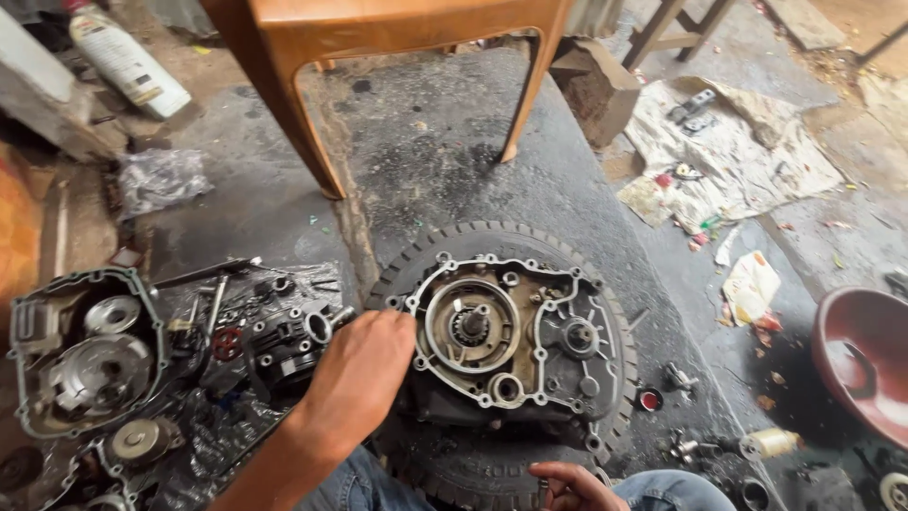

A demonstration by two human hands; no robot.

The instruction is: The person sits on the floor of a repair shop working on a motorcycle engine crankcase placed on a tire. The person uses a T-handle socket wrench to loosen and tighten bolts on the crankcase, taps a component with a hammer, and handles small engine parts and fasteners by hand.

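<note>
Oil-dark concrete floor (445, 151) fills our view, and at the centre of the frame sits the engine crankcase (515, 336), open side up, resting on a black rubber tyre (492, 468) that rings it all round. We see a round gear cavity (470, 326) in its left half and a smaller round bearing boss (579, 336) to the right of that.

Our left hand (364, 369) comes in from the lower left, fingers (402, 326) curled close together and touching the crankcase's left rim; we cannot tell whether they pinch anything there. Our right hand (572, 487) is low at the bottom edge, just below the tyre, fingers bent inward, and whether it grips something small is not clear.

Moving out, left of the hand lies a dark cylinder part (293, 345) on crumpled black plastic sheet (213, 435) strewn with bolts. Far left, a second engine cover (85, 355) lies open with its round parts showing. Up top, an orange plastic chair (397, 38) straddles the floor, and a white spray can (123, 57) lies in the upper left corner. On the right, a dirty cloth (738, 161) holds small parts, and a dark red basin (865, 364) sits at the right edge.
</note>
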